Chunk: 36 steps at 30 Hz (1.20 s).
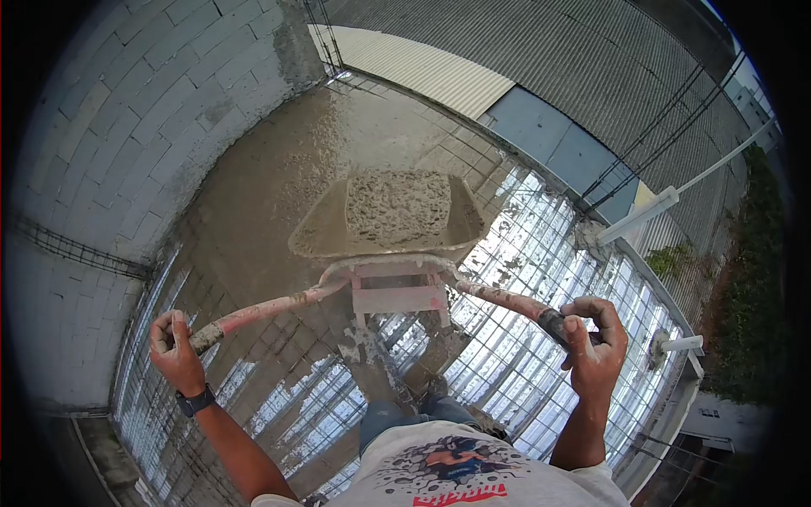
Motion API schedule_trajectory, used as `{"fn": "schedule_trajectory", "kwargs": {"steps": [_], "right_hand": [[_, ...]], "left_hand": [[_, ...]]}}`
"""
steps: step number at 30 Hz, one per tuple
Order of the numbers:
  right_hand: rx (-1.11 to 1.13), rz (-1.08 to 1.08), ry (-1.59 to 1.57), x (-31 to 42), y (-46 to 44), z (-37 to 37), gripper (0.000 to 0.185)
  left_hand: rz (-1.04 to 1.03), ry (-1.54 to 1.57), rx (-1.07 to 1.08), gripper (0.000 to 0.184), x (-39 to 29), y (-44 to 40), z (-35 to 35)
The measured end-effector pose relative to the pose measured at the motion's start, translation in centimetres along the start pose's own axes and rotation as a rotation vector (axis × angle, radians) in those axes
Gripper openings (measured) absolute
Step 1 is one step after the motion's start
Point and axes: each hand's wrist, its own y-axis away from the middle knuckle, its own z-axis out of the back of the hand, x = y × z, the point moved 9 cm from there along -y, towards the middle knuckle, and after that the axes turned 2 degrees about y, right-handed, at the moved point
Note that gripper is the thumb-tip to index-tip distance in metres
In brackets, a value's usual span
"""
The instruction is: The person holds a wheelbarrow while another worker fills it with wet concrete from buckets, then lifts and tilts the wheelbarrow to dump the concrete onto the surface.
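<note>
A wheelbarrow (380,253) stands in front of me, its tray holding wet grey concrete (399,207). Two reddish, cement-smeared handles reach back from it towards me. My left hand (176,345), with a dark watch on the wrist, is curled round the dark grip of the left handle (270,309). My right hand (594,345) is wrapped round the black grip of the right handle (507,300), thumb on top.
Steel mesh (524,338) over shiny sheeting lies around my feet, partly under wet concrete (245,203). A block wall (144,101) rises on the left. White pipes (638,217) stick out at the right edge, with corrugated roofs (541,51) beyond.
</note>
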Motion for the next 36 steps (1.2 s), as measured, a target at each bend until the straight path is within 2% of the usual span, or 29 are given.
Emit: {"fn": "schedule_trajectory", "kwargs": {"steps": [1,8,11,14,17,20,22,24,27,30,33,36], "right_hand": [[0.013,-0.064,-0.035,0.5,-0.6,-0.1,0.044],[-0.066,0.023,-0.054,2.2,-5.4,-0.8,0.045],[-0.210,0.187,0.030,4.5,-8.4,-1.3,0.034],[-0.373,0.332,-0.030,7.9,-11.6,-3.4,0.033],[-0.484,0.335,0.003,10.8,-16.0,-5.9,0.034],[-0.541,0.363,0.008,13.8,-21.4,-8.3,0.033],[-0.518,0.366,-0.062,14.7,-25.1,-9.8,0.031],[-0.404,0.491,-0.428,14.5,-29.2,-11.2,0.029],[-0.192,0.458,-0.742,15.2,-32.9,-13.6,0.025],[-0.171,0.452,-0.779,14.5,-36.5,-13.7,0.022],[-0.208,0.391,-0.824,12.5,-39.8,-12.5,0.020],[-0.182,0.361,-0.941,9.3,-43.0,-10.2,0.019]], "left_hand": [[-0.004,0.002,-0.001,0.017,-0.8,-0.3,-0.5],[-0.139,0.030,-0.012,0.012,-2.5,-3.9,-3.1],[-0.200,0.110,-0.058,0.010,-3.3,-7.6,-5.0],[-0.242,0.036,-0.059,0.014,-3.4,-12.4,-7.4],[-0.345,-0.024,-0.108,0.015,-3.6,-17.9,-9.8],[-0.277,-0.134,-0.102,0.028,-3.6,-23.7,-12.9],[-0.264,-0.206,-0.108,0.034,-3.8,-27.6,-15.0],[-0.251,-0.237,-0.111,0.037,-4.2,-30.4,-17.3],[-0.074,0.019,-0.163,0.031,-2.6,-34.1,-20.3],[0.123,0.759,-0.243,0.025,-0.4,-35.6,-24.9],[0.190,0.921,-0.232,0.024,-2.0,-35.3,-29.3],[0.099,0.955,-0.228,0.023,-6.1,-34.9,-32.7]]}}
